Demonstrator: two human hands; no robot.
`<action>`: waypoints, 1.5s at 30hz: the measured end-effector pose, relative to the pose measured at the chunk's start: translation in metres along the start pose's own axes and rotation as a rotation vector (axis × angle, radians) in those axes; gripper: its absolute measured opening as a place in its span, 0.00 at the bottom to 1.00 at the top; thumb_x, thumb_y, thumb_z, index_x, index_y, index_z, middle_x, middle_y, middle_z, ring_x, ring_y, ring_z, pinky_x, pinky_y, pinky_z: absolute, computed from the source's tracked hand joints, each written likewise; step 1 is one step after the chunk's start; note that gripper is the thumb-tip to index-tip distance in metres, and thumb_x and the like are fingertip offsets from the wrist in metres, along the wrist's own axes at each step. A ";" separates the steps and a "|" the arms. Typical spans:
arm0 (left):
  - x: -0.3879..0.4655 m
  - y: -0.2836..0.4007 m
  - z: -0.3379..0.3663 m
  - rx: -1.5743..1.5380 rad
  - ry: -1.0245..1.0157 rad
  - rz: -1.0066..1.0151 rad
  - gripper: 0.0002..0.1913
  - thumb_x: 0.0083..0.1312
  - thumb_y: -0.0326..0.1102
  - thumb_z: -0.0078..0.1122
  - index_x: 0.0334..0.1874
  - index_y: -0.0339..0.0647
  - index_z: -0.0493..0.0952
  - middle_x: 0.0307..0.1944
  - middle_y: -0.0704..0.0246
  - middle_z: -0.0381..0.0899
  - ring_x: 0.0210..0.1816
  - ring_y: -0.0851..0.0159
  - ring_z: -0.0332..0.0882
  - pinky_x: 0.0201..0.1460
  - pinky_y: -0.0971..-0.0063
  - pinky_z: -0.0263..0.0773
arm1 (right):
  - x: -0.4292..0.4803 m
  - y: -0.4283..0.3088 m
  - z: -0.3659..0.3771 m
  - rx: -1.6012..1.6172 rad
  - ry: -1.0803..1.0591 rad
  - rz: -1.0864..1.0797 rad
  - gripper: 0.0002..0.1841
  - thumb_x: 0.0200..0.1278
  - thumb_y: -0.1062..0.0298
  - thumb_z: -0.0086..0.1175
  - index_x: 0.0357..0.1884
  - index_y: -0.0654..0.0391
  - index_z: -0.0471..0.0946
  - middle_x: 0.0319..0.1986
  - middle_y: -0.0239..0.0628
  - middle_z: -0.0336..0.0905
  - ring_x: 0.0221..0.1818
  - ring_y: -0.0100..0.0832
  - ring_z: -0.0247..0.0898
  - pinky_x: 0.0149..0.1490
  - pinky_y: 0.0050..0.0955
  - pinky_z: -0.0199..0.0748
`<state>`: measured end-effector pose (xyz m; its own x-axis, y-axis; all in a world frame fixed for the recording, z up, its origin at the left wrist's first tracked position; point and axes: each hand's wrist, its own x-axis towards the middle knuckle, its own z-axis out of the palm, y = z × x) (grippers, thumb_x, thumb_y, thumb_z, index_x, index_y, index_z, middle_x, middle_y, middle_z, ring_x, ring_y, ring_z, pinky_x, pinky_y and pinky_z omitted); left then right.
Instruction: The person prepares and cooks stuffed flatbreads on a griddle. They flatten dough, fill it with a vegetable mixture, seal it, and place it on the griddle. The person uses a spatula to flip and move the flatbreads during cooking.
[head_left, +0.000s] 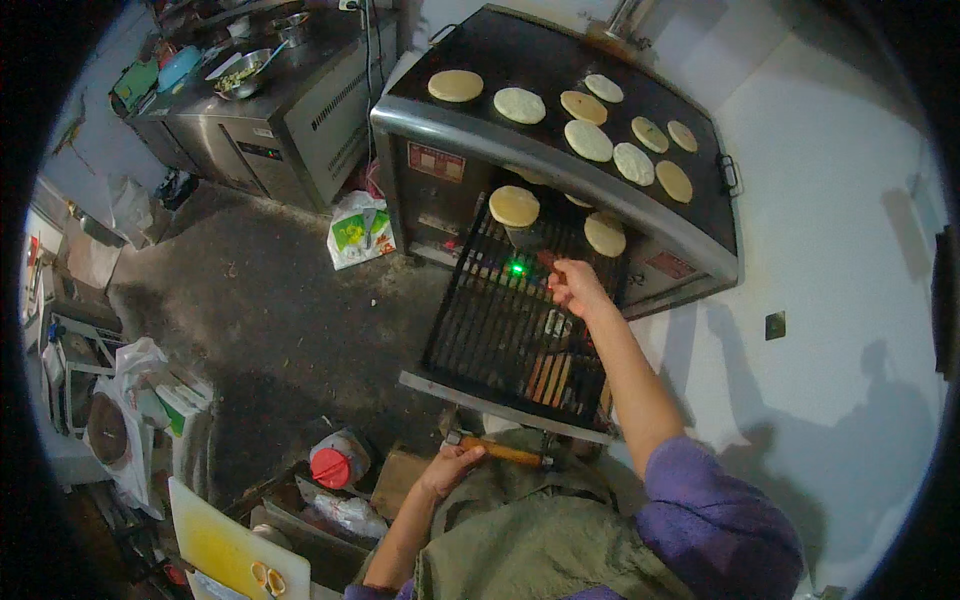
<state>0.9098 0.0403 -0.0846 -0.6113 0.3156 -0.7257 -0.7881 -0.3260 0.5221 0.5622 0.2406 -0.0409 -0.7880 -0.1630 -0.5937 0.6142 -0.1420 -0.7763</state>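
My left hand (450, 471) grips the left end of a wooden handle (511, 451) at the front of a pulled-out slatted metal rack (480, 322). Over the rack, my right hand (577, 286) is closed on the dark red handle of a spatula (528, 238). Its blade reaches toward a browned round flatbread (514, 206) at the rack's far left; whether it lies under the bread is not clear. To the right, a second flatbread (604, 234) rests on the rack, and more are partly hidden inside the oven opening.
Several flatbreads, pale and browned, lie on the dark griddle top (480, 45) above a rounded steel edge (540, 161). At upper left, a steel counter (247, 112) bears a bowl of chopped filling (244, 75). A red-lidded jar (332, 466), a cutting board (232, 532) and scissors (268, 579) are lower left.
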 end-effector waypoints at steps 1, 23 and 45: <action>0.000 0.000 0.001 -0.035 0.005 0.019 0.19 0.66 0.46 0.63 0.45 0.33 0.80 0.34 0.75 0.79 0.32 0.78 0.70 0.33 0.81 0.65 | 0.000 -0.002 -0.001 -0.016 0.011 0.085 0.07 0.72 0.67 0.45 0.35 0.57 0.64 0.23 0.36 0.67 0.15 0.23 0.49 0.22 0.28 0.53; 0.002 0.002 -0.002 -0.073 0.004 0.004 0.21 0.66 0.44 0.63 0.49 0.29 0.78 0.44 0.65 0.82 0.45 0.66 0.78 0.50 0.74 0.73 | -0.075 0.013 -0.034 -0.069 -0.117 0.235 0.06 0.73 0.65 0.44 0.38 0.55 0.66 0.21 0.31 0.66 0.14 0.21 0.50 0.20 0.24 0.51; 0.055 0.053 0.021 -0.240 -0.123 0.108 0.20 0.68 0.39 0.61 0.55 0.32 0.75 0.54 0.61 0.78 0.55 0.56 0.78 0.57 0.66 0.75 | -0.143 -0.193 -0.258 0.117 0.285 -0.017 0.09 0.68 0.63 0.46 0.36 0.59 0.69 0.18 0.30 0.66 0.12 0.17 0.48 0.18 0.19 0.49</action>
<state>0.8326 0.0589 -0.0871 -0.7065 0.3690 -0.6040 -0.6876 -0.5602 0.4620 0.5452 0.5434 0.1386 -0.7680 0.1181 -0.6295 0.5888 -0.2565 -0.7665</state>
